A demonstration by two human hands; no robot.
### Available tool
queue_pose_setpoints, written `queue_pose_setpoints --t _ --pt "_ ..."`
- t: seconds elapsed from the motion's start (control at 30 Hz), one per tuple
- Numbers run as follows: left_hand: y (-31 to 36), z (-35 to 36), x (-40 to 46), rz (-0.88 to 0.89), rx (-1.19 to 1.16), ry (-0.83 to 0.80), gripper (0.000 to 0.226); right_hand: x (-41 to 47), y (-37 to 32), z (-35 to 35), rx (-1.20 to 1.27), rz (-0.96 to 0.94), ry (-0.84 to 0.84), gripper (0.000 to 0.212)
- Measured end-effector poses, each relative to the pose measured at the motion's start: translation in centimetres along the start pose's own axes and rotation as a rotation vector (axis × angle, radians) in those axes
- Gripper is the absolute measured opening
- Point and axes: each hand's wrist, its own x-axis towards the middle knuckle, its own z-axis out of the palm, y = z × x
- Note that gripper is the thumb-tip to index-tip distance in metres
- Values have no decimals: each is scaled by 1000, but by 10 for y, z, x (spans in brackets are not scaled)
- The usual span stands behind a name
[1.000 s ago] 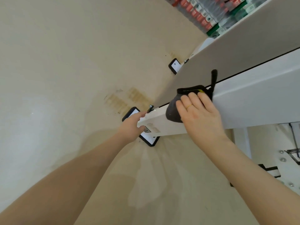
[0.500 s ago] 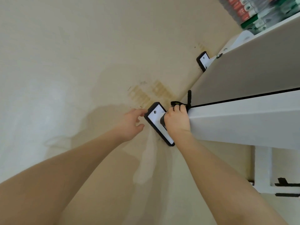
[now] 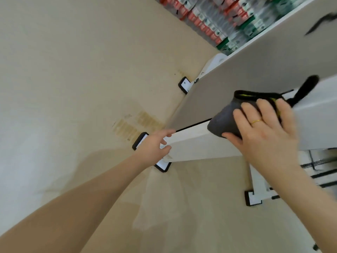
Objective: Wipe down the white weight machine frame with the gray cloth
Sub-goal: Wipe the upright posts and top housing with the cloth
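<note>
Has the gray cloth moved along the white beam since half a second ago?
Yes. The cloth, under the right hand, has slid up the white beam, away from the black-edged foot plate it was beside.

A pale beige floor (image 3: 76, 73) carries everything, marked by a patch of yellowish-brown stripes (image 3: 138, 125) and a lighter smear nearer the camera. Directly on it stand the machine's white feet with black rubber edging: one at the back (image 3: 183, 84), one in the middle (image 3: 163, 166) partly hidden, one at the right (image 3: 253, 198). Against the far edge sit what appear to be stacked red and green packages (image 3: 215, 21), blurred.
</note>
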Motion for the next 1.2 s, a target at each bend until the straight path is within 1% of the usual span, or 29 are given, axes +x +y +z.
queue_pose_setpoints --t 0.1,0.13,0.2,0.3,0.4,0.47,0.57,0.6,0.7,0.77,0.8,0.9,0.97,1.07,1.13,1.17,1.2 --pt "55 -2 -4 193 14 -21 47 -7 63 -28 -40 121 102 46" --pt "72 -3 -6 240 3 -1 48 -7 80 -34 -54 142 116 47" --pt "104 -2 -8 279 -39 62 50 -7 100 -41 -76 125 118 43" --pt "142 3 -10 266 -40 82 51 -13 90 -38 -82 74 109 32" --pt "168 2 -14 248 -44 104 52 -21 65 -20 -3 -1 146 20" --pt "182 -4 -19 292 -25 153 52 -19 57 -15 53 -54 154 20" --pt "201 -11 -31 323 -24 210 46 -14 51 -18 146 -68 152 15" --pt "207 -12 -35 341 -16 217 44 -15 48 -19 215 -63 183 16" --pt "220 -13 -44 385 8 189 41 -33 30 -28 445 17 385 21" --pt "224 -10 -49 398 43 123 44 -58 18 -33 497 107 456 25" --pt "225 -7 -51 402 90 83 47 -72 16 -32 496 159 458 27" --pt "225 1 -47 412 239 4 51 -101 22 -24 488 337 407 24" --pt "221 8 -36 394 253 9 52 -106 25 -18 556 530 339 22" --pt "222 17 -19 320 161 25 56 -104 28 -19 776 968 151 25" --pt "225 18 -11 376 173 53 57 -101 33 -19 991 1188 34 24" --pt "229 20 -7 425 202 60 58 -100 36 -20 1108 1285 28 23" --pt "233 23 -4 469 224 61 58 -99 40 -22 1261 1408 72 21"
